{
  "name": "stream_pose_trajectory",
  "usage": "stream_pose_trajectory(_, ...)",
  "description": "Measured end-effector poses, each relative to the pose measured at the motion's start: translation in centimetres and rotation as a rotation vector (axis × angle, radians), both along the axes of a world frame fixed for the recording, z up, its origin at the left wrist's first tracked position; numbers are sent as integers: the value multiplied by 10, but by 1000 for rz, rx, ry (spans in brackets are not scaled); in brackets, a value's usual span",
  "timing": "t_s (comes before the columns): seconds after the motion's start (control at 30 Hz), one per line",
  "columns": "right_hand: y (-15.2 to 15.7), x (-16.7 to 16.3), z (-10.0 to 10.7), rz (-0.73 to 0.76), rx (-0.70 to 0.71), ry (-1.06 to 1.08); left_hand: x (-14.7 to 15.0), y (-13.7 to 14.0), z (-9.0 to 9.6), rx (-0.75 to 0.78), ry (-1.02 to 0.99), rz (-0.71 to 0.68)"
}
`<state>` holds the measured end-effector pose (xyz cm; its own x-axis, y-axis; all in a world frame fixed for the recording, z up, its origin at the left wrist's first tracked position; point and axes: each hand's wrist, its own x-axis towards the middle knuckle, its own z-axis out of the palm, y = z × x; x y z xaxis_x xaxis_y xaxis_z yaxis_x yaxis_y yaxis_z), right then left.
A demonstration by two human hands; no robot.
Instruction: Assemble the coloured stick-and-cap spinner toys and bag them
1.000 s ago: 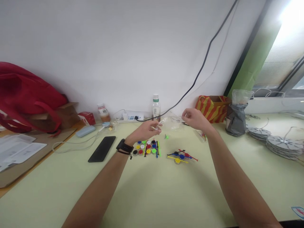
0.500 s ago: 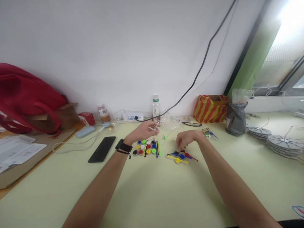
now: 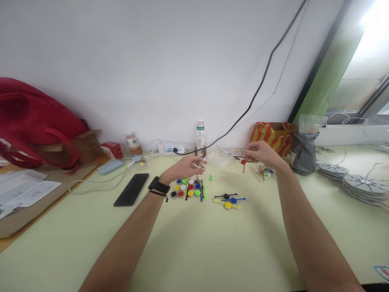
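Note:
My right hand [image 3: 261, 154] is raised over the back of the table, its fingers pinching one end of a red arrow spinner [image 3: 243, 162] that hangs straight down. My left hand [image 3: 184, 168] grips the edge of a clear plastic bag [image 3: 219, 159], which spreads out to its right. A green arrow spinner [image 3: 211, 178] lies by the bag. Black [image 3: 226, 196], blue [image 3: 233, 200] and yellow [image 3: 228, 205] arrow spinners sit close together on the table. Below my left hand stand rows of coloured round discs [image 3: 183, 187], with loose arrows [image 3: 201, 190] among and beside them.
A filled clear bag of coloured parts [image 3: 265, 173] lies under my right forearm. A bottle [image 3: 200, 140], power strip [image 3: 170, 148] and striped paper bag [image 3: 273, 138] line the wall. A black phone [image 3: 131, 190] lies left; stacked grey discs [image 3: 364, 186] stand right.
My right hand has lifted the red spinner from the group on the table and carried it up and to the right. The left hand keeps its hold on the plastic bag.

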<state>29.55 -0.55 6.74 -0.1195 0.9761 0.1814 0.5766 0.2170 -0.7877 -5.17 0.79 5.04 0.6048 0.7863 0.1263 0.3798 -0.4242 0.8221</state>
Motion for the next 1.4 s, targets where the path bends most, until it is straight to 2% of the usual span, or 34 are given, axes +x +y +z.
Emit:
stream_pose_trajectory(0.13,-9,-1,17,18,207,322,1,-1,0,3,32,-19)
stream_pose_trajectory(0.23,-16,-11,27,28,277,402,2,-1,1,4,41,-32)
stream_pose_trajectory(0.57,-25,-43,32,40,248,51,5,-6,7,45,56,-57)
stream_pose_trajectory(0.9,-26,-67,29,133,110,-100,9,-5,6,67,-5,-45)
stream_pose_trajectory(1.2,-22,-65,25,119,243,-203,9,-7,10,101,4,-46)
stream_pose_trajectory(1.4,-27,-66,29,156,242,-190,8,-3,7,111,0,-40)
